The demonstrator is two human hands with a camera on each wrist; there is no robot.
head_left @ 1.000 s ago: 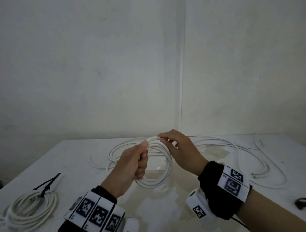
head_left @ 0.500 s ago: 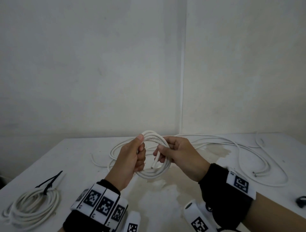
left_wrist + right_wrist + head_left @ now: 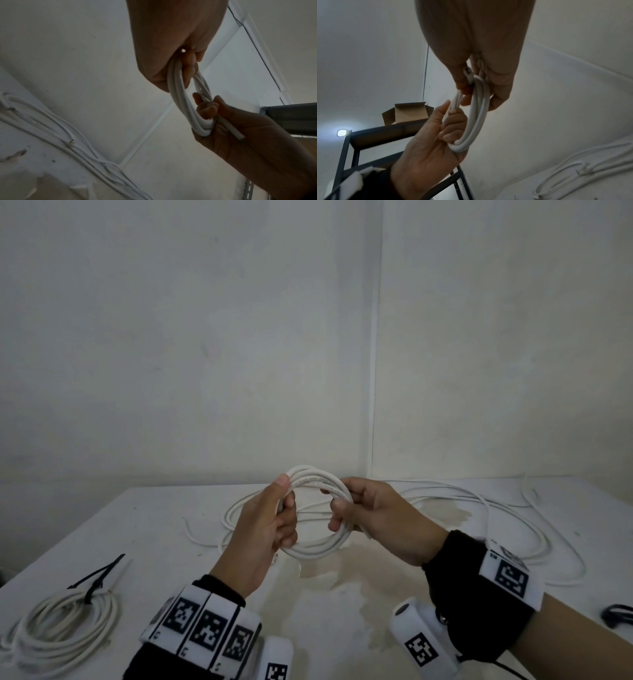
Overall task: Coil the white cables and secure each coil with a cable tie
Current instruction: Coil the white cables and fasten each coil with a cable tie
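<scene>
Head view shows both hands raised above the desk [image 3: 102, 529], holding one coil of white cable [image 3: 318, 547] between them. The coil stands nearly upright, its ring facing the person, with its longer axis running from top to bottom.

The left hand [image 3: 265, 529] grips the left side of the coil. Its fingers are curled round the strands and the thumb points up, pressing on the top of the ring. The back of this hand faces the camera and its wrist comes up from below.

The right hand [image 3: 373, 515] grips the right side of the coil, also with fingers curled round the bundle. In the left wrist view, the cut end of the cable [image 3: 237, 135] sticks out across the palm of the right hand [image 3: 240, 129], pointing toward the wrist. In the right wrist view, the coil [image 3: 476, 119] hangs between the right hand [image 3: 476, 54] above and the left hand [image 3: 433, 136] below, and the strands lie close together.

Beyond the hands, loose white cables [image 3: 479, 508] lie in wide loops on the desk, mostly behind and to the right of the right hand. To the left of the left wrist, near the person, lies a finished coil [image 3: 65, 631] with a black cable tie [image 3: 96, 580] round it; the tail of the tie points away from the person. Far to the right of the right forearm, a small dark object [image 3: 618, 614] lies at the edge of the picture; what it is I cannot tell.
</scene>
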